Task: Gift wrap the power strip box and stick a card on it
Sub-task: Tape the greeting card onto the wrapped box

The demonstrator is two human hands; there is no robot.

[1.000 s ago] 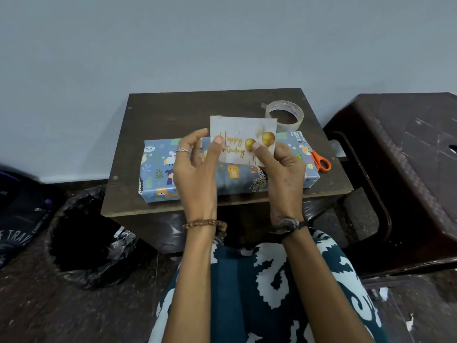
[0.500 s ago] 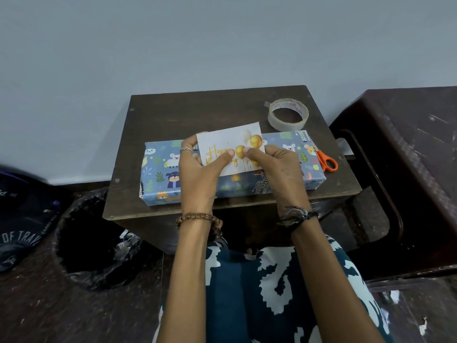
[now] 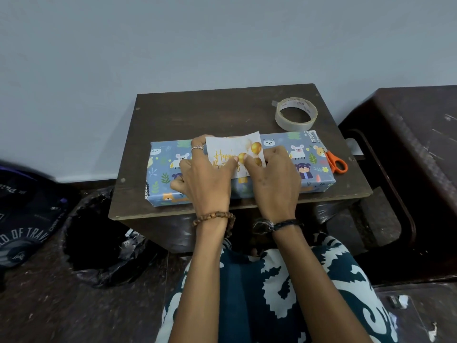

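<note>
Pressed down with the left hand [image 3: 206, 179], thumb laid flat across the near left part of the card [image 3: 236, 154], index finger with a ring reaching along the card's left edge, remaining fingers spread over the wrapping to the left. Met thumb to thumb near the card's middle by the right hand [image 3: 272, 179], thumb flat on the printed gold balloons, other fingers bent over the card's right edge onto the wrapped box [image 3: 296, 164]. Cannot tell whether either hand pinched the card or merely held it down with flat thumbs. Lay face up on the top of the box, slightly tilted, gold "Happy Birthday" lettering partly hidden under the thumbs. Stretched lengthwise from left to right along the near half of the desk [image 3: 197, 112], covered in blue paper with cartoon animals and leaves, a strip of printed text showing at its far right corner. Sat flat beyond the box at the far right of the desk: a roll of clear tape [image 3: 296, 114], loose end sticking out at its left. Peeked out just right of the box's right end: orange-handled scissors [image 3: 335, 163]. Stood on the floor left of the desk: a bin lined with a black bag [image 3: 99, 243]. Wore a beaded bracelet [image 3: 212, 216] on the left wrist and a dark cord band [image 3: 279, 224] on the right.
</note>
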